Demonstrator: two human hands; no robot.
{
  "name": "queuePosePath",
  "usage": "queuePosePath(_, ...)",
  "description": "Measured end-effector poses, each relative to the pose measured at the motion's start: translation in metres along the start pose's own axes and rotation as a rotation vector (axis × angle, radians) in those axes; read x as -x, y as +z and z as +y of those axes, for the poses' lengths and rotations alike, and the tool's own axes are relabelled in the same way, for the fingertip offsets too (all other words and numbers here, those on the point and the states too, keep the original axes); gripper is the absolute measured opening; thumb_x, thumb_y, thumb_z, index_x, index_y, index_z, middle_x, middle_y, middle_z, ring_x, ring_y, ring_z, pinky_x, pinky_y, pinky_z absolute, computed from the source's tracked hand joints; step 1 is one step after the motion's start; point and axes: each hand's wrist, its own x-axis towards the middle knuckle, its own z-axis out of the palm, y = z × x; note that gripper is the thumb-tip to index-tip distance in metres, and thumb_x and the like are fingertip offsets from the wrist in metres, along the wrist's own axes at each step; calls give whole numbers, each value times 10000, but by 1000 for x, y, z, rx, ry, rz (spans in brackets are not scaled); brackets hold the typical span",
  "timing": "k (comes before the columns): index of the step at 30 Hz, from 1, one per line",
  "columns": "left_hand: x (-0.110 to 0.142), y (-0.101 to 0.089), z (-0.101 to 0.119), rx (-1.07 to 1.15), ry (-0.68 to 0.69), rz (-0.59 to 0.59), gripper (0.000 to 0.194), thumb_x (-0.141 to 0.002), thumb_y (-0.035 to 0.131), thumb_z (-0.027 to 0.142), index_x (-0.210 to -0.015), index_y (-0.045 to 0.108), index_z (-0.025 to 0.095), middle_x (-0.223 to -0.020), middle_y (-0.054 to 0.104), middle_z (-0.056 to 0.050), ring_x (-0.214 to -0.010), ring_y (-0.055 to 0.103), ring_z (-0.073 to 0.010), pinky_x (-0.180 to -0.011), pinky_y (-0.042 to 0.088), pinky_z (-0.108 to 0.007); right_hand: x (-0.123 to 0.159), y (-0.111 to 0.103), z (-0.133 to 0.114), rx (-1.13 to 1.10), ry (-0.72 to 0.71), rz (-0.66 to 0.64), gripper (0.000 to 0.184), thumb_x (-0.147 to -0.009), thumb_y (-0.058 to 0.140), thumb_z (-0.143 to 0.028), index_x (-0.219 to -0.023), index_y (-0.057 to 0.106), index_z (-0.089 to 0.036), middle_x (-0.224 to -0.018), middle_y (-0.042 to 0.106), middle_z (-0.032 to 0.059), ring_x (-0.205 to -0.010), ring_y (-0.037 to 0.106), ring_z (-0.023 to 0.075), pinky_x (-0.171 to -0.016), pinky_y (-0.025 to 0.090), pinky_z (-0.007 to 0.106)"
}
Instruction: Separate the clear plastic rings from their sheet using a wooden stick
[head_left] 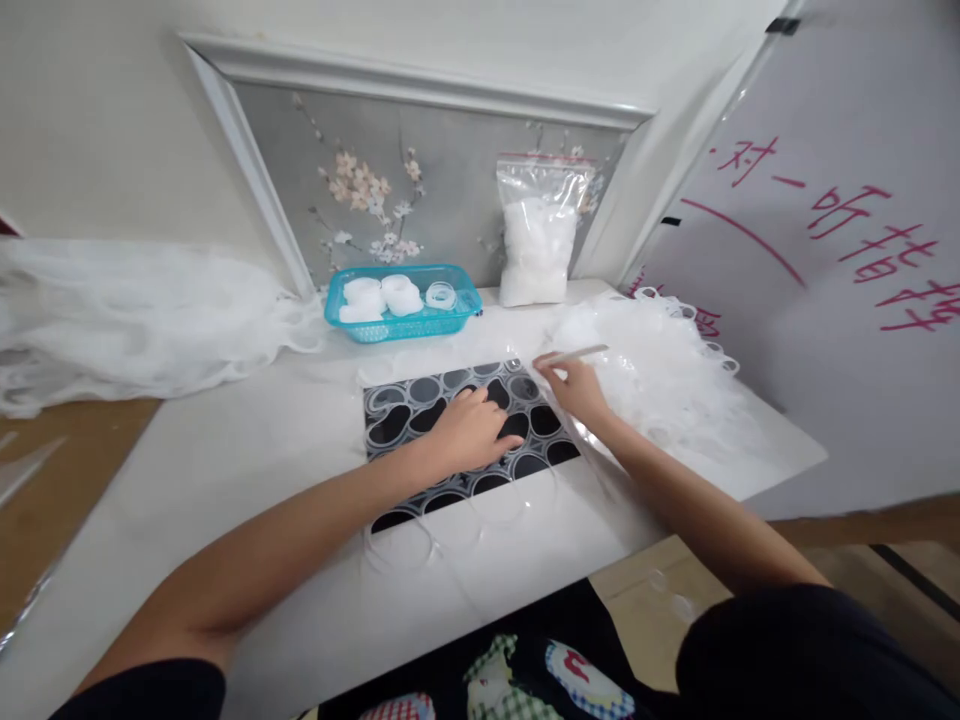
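My left hand (472,430) lies spread on a sheet of clear plastic with rows of ring outlines. Beneath that sheet is a black mat (536,465), dark inside the rings. My right hand (577,388) is closed around a thin, pale, pen-like tool (585,353). Its fingertips are by the mat's far right corner, close to a small ring (513,366) in the plastic. The tool's working tip is too small to make out. Clear ring edges (405,545) of the sheet hang past the mat's near side.
A blue basket (405,329) with rolled white rings stands at the back. Beside it a zip bag (536,245) of white material leans on a framed picture (420,70). Heaps of white ringed plastic lie right (660,370) and left (142,320). A whiteboard (847,400) borders the right.
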Motion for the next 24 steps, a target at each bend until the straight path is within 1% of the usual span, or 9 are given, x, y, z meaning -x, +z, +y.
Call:
queuePosePath(3,-13,16,7,-31,41,70,483,-941,480,508,-1157,638,107,-1196,633,-117,-1080,505,-286,-891,380,-395,31,8,0,-174,76,-143,309,-890,509,-417,-879,727,-200,-1000,737,65,-982,675,245,-889,497,353)
queuePosePath(5,-16,26,11,-38,34,67,536,-943,465,526,-1237,592,96,-1288,589,-116,-1104,488,-286,-912,370,-393,39,13,0,-255,121,-180,319,-871,532,-448,-881,733,-199,-994,738,63,-1012,668,252,-904,496,358)
queuePosePath(8,-14,32,12,-32,11,66,559,-958,426,532,-1286,560,100,-1331,569,-93,-1101,481,-280,-921,364,-391,35,14,3,-312,151,-197,324,-866,542,-455,-873,739,-198,-988,739,64,-1064,649,258,-920,491,361)
queuePosePath(12,-12,31,10,-29,27,66,547,-954,437,529,-1269,574,102,-1311,583,-93,-1094,477,-281,-918,368,-404,33,13,4,-286,144,-189,290,-878,540,-419,-887,735,-204,-1002,736,62,-1087,638,252,-937,482,359)
queuePosePath(14,-13,29,9,-20,34,62,531,-952,446,524,-1245,588,106,-1282,599,-97,-1081,483,-279,-907,374,-405,38,13,1,-201,105,-188,266,-895,524,-376,-915,727,-206,-1022,732,63,-1083,638,245,-942,475,357)
queuePosePath(17,-16,27,8,1,44,47,523,-937,466,531,-1200,612,103,-1207,631,-106,-1025,502,-280,-866,390,-401,44,15,-10,62,-66,-260,261,-926,455,-252,-946,711,-203,-1064,719,76,-1080,629,236,-940,453,348)
queuePosePath(20,-18,25,6,28,51,25,530,-901,505,564,-1120,654,104,-1134,650,-118,-983,515,-286,-842,401,-405,26,10,-16,377,-194,-345,296,-894,427,-117,-1026,686,-170,-980,723,114,-958,646,235,-864,447,332)
queuePosePath(22,-20,23,4,52,52,6,511,-881,529,576,-1078,680,129,-1133,651,-109,-978,520,-284,-852,404,-410,-2,-2,-12,520,-104,-264,325,-901,392,-109,-1070,669,-132,-868,715,136,-838,645,237,-787,448,328)
queuePosePath(24,-21,21,2,73,56,-13,479,-868,552,572,-1056,695,156,-1139,655,-93,-978,523,-280,-861,408,-413,-33,-19,-2,569,110,-23,365,-945,325,-170,-1068,661,-98,-860,701,163,-814,634,259,-756,452,354)
